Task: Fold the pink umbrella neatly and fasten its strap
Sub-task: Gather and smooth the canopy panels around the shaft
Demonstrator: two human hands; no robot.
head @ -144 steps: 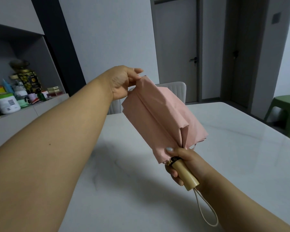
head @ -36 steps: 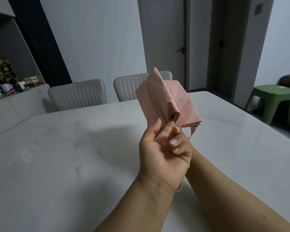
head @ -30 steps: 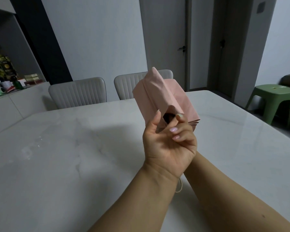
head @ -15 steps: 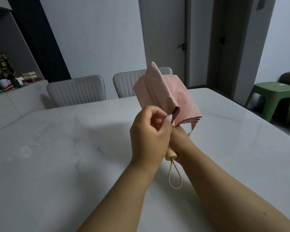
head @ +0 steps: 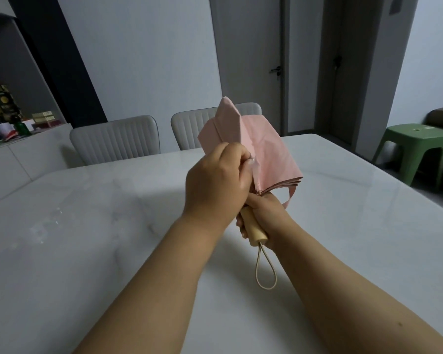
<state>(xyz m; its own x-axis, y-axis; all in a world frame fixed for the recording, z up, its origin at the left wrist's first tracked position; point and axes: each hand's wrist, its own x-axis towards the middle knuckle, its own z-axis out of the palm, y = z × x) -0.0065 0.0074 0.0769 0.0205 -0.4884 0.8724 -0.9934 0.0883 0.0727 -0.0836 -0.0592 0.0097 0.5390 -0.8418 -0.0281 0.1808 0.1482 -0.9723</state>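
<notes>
A: Where is the pink umbrella (head: 243, 146) held, measured from the white table (head: 87, 226)?

B: It is held above the table's middle, tip pointed up and away. The wooden handle (head: 253, 228) is gripped by the right hand (head: 264, 213), fingers curled round it. A fold of canopy just above the handle is pinched by the left hand (head: 215, 182). The cord loop (head: 265, 272) hangs from the handle's end, above the tabletop.

A: What could go wrong?

B: The pleats are judged loose. On the side away from the left hand they fan out, so if the pinch were eased they could be spilled open and the fold made untidy. The strap (head: 290, 198) dangles free below the canopy's edge, unfastened; should it be wrapped over uneven layers, fabric could be bunched or the fastening missed. The handle could also be twisted within the right hand's grasp, and the layers skewed.

A: Can any writing be read?

B: None. Nothing is printed on the umbrella that can be seen, and the packages on the shelf (head: 23, 139) beyond the table's far left corner are too small and dim.
</notes>
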